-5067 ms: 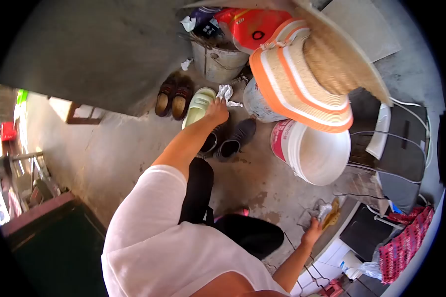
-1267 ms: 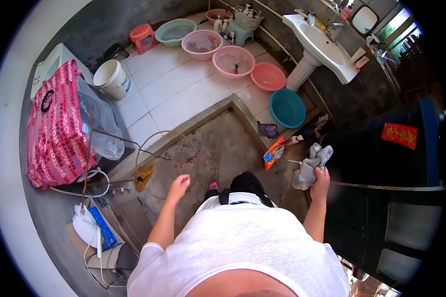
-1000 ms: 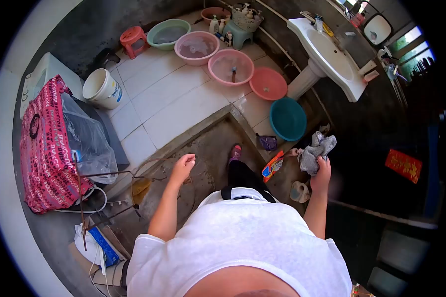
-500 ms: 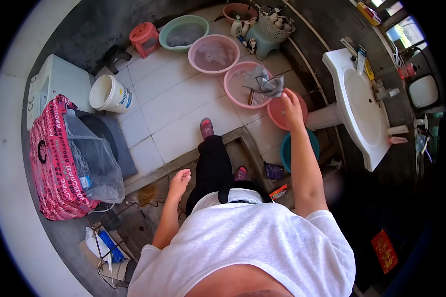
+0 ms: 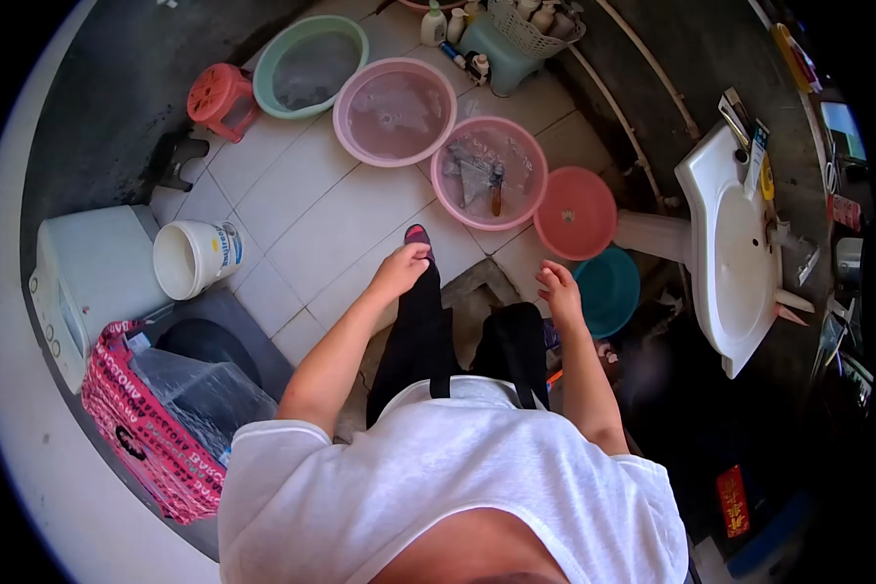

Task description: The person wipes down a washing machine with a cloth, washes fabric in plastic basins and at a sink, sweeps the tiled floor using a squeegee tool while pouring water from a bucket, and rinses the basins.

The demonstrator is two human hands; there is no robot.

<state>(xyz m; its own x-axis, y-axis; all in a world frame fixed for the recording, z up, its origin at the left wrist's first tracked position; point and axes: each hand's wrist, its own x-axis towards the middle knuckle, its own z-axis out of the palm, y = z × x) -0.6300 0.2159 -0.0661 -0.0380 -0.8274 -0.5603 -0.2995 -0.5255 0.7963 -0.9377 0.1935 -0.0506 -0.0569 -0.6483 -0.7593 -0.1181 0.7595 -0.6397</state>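
Note:
My left hand (image 5: 399,272) hangs above my leg, its fingers curled together with nothing seen in them. My right hand (image 5: 560,290) is in the air beside the teal basin (image 5: 607,292), fingers apart and nothing held. A grey cloth (image 5: 473,177) lies in the water of the nearer pink basin (image 5: 490,219), beside a brown-handled brush (image 5: 497,190). Right of that basin stands a salmon-coloured basin (image 5: 574,213).
Another pink basin (image 5: 395,112), a green basin (image 5: 311,66) and a red stool (image 5: 223,101) stand further back. At left are a white bucket (image 5: 197,259), a washing machine (image 5: 102,277) and a pink bag (image 5: 151,428). A white sink (image 5: 740,253) stands at right.
The grey cloth has left my right hand and is now in the pink basin's water. My right hand has drawn back toward me. My body has moved forward onto the tiles.

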